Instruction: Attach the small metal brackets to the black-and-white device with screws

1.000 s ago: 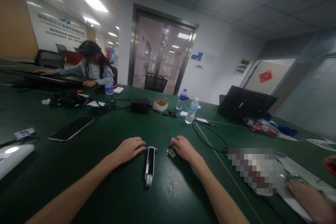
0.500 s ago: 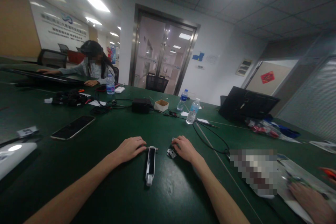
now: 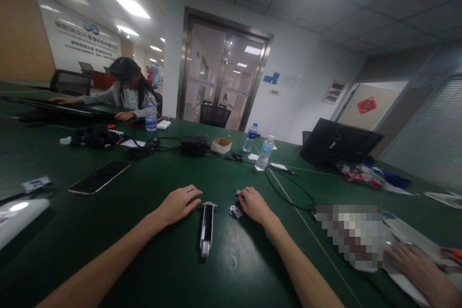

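Observation:
My left hand (image 3: 179, 203) rests palm down on the green table, its fingers loosely stretched and holding nothing. Its fingertips lie beside the crossbar of a long, narrow white-and-silver piece with a dark channel (image 3: 206, 229); I cannot tell if they touch. To the right, several small silver pieces with dark spots (image 3: 236, 211) lie in a loose cluster, their exact kind too small to make out. My right hand (image 3: 253, 204) is palm down just right of them, fingers bent but apart. One more small piece (image 3: 238, 192) shows at its fingertips, partly covered.
Beyond my hands stand two water bottles (image 3: 265, 154), a small open box (image 3: 221, 145) and a black adapter (image 3: 194, 146) among cables. A phone (image 3: 100, 176) lies left. Another person's hand (image 3: 418, 264) works at the right edge; a person (image 3: 127, 89) sits across, far left.
My right fingers have drawn back slightly, showing more of the small piece at their tips. The other person's hand at the right edge has moved left. My left hand has hardly moved.

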Demonstrator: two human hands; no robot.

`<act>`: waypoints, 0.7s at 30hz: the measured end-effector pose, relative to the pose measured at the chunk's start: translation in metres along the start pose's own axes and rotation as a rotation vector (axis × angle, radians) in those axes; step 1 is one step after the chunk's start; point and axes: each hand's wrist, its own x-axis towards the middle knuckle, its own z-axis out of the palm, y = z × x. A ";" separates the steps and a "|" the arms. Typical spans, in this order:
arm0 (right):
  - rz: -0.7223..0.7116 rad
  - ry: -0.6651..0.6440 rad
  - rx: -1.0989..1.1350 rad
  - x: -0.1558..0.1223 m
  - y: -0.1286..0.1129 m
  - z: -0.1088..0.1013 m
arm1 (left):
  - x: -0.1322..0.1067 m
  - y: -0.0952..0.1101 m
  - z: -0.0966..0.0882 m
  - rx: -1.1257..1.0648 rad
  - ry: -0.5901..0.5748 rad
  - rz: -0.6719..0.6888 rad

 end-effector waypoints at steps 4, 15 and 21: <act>-0.100 0.154 0.236 -0.004 -0.028 -0.002 | -0.003 0.008 0.005 -0.003 0.134 0.083; -0.057 0.069 1.050 -0.014 -0.093 0.021 | -0.006 0.030 0.017 -0.126 0.252 0.306; -0.141 0.155 0.822 -0.013 -0.082 0.015 | -0.003 0.018 0.013 -0.140 0.230 0.313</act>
